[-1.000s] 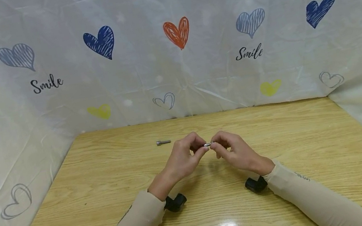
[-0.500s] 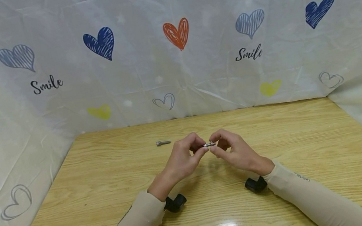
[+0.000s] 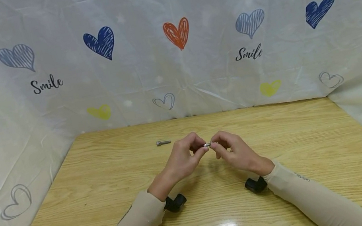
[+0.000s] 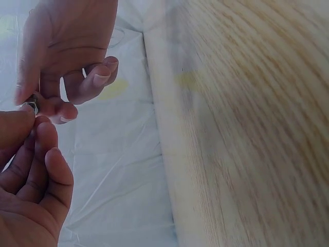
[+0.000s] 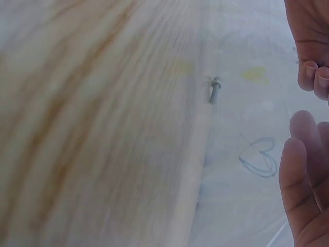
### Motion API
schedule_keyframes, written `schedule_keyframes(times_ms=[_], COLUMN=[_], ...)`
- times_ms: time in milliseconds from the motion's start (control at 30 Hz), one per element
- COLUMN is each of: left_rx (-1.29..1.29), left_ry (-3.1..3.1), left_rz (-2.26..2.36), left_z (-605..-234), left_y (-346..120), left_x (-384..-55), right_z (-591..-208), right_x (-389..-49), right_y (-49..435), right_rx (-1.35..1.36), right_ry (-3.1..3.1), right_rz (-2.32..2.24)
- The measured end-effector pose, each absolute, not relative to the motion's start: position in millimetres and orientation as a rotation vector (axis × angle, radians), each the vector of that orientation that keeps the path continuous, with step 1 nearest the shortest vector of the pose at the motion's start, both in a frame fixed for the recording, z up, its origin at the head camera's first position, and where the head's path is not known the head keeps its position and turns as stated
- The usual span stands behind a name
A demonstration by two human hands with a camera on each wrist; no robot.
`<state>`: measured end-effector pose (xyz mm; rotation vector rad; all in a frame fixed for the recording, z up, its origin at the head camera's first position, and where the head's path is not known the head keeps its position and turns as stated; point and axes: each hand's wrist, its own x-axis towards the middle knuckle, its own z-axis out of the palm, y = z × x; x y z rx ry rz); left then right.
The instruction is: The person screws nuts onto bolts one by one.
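Observation:
Above the middle of the table, my left hand [image 3: 183, 157] pinches a small metal bolt [image 3: 207, 144] between thumb and index finger, its shank pointing right. The thumb and index finger of my right hand [image 3: 235, 152] pinch the nut at the bolt's other end, covering most of it. In the left wrist view the metal nut [image 4: 33, 104] shows as a shiny bit between the fingertips of both hands. The right wrist view catches just the loosely bent outer fingers of both hands, with the bolt out of sight.
A second bolt [image 3: 163, 142] lies on the wooden table [image 3: 107, 190] just left of and beyond the left hand. White cloth [image 3: 145, 75] printed with hearts hangs behind and beside the table. Black wrist cameras [image 3: 176, 202] sit under both forearms.
Half a second ago the right thumb and index finger were spread apart around the nut, baring it; now they pinch it again. The left hand and the bolt have kept their place.

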<state>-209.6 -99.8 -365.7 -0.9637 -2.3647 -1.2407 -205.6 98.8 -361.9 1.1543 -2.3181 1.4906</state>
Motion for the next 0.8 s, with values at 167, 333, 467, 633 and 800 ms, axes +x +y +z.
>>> schedule_keyframes(times_ms=[167, 333, 467, 633, 800], left_rx=[-0.976, -0.977, -0.971, -0.978, -0.976], left_ry=[-2.360, -2.365, -2.372, -2.364, -2.352], left_rz=[-1.230, -1.227, -1.231, -1.239, -1.239], left_z=[-365.8, -366.4, -366.3, -366.1, -367.3], left_y=[-99.4, -99.6, -99.4, -99.2, -99.8], left_x=[-209.1, -208.5, -208.4, -208.3, -209.3], right_z=[-362.8, -363.4, -363.0, -362.2, -362.0], right_x=[-206.4, -206.3, -205.4, -203.9, -203.3], right_y=[98.5, 99.2, 99.9, 99.7, 99.2], right_rx=[1.175, 1.171, 1.139, 1.118, 1.124], right_ry=[-2.294, -2.299, -2.316, -2.337, -2.331], right_rz=[1.470, 1.456, 1.480, 1.493, 1.505])
